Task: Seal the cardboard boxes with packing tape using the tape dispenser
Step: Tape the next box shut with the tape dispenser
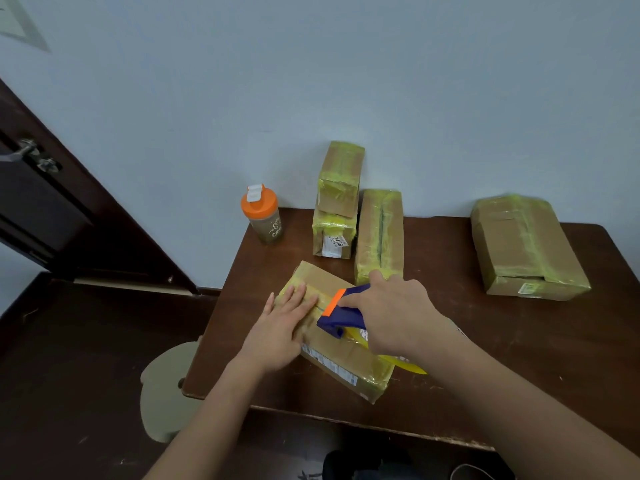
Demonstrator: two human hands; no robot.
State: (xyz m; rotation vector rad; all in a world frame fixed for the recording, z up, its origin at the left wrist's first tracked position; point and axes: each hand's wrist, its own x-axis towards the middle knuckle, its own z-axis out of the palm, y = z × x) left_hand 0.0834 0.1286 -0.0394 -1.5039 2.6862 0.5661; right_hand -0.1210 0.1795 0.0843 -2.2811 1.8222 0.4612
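Worktop (485,358): a dark brown wooden surface set against a pale wall was noted; all the boxes were carried on it.

Far-right box (526,247): the largest of the set-aside boxes, lying flat and well apart from the rest, was seen wrapped in yellowish tape along its top and edges. It was judged sealed.

Box in hand (346,355): it was found nearest the front edge, lying at an angle. Tape was already seen over its far corner and near end, and a strip was being laid along the top. It was judged the only box left unfinished.

Upright box (379,233): it stood on end near the wall, taped down its middle seam, and was judged done.

Stacked pair (337,202): two smaller boxes, one atop the other, were noted just beside the upright one, both banded in tape and judged done.

Right hand (391,317): it was seen closed round the grip of the tape dispenser.

Left hand (287,320): it was laid flat, fingers straight, pressing the top of the box in hand.

Bottle (261,216): an orange-lidded shaker stood near the wall, untouched.

Tape dispenser (341,311): the blue and orange tool was held against the box top, yellow tape trailing beneath it.

Progress: four boxes were judged finished, the fifth partway; cutting and smoothing the strip remained.
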